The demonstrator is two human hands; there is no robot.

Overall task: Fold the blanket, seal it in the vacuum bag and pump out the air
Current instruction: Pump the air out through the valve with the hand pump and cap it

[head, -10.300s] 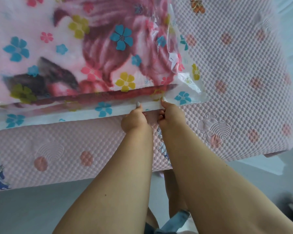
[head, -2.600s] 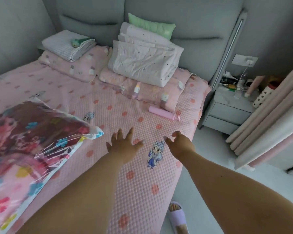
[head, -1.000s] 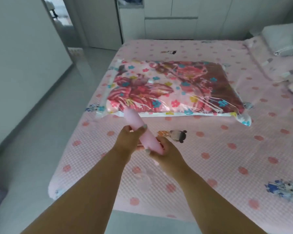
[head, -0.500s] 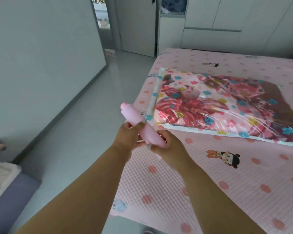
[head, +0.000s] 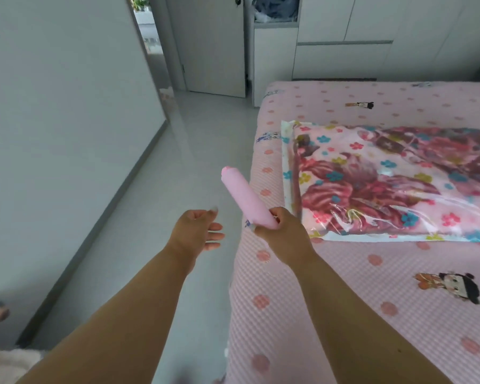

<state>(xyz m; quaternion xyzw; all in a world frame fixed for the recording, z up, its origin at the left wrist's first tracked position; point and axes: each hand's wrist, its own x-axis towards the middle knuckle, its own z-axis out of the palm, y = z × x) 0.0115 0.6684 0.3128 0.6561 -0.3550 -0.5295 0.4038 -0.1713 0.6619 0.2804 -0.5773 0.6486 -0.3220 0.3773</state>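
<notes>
The folded flowered blanket lies inside the clear vacuum bag on the pink bed, to the right of my hands. My right hand grips the lower end of a pink tube-shaped pump, which slants up and to the left over the bed's edge. My left hand hovers over the floor just left of the pump, fingers spread, holding nothing. The bag's white sealed strip runs along its near and left edges.
The bed cover is pink with dots and cartoon figures. Grey floor stretches left of the bed to a white wall. A door and white wardrobe stand at the far end. Something fluffy sits at the bottom left.
My left hand has let go of the pink pump and moved left; only my right hand holds it. The view has swung left, toward the floor and the bag's left end.
</notes>
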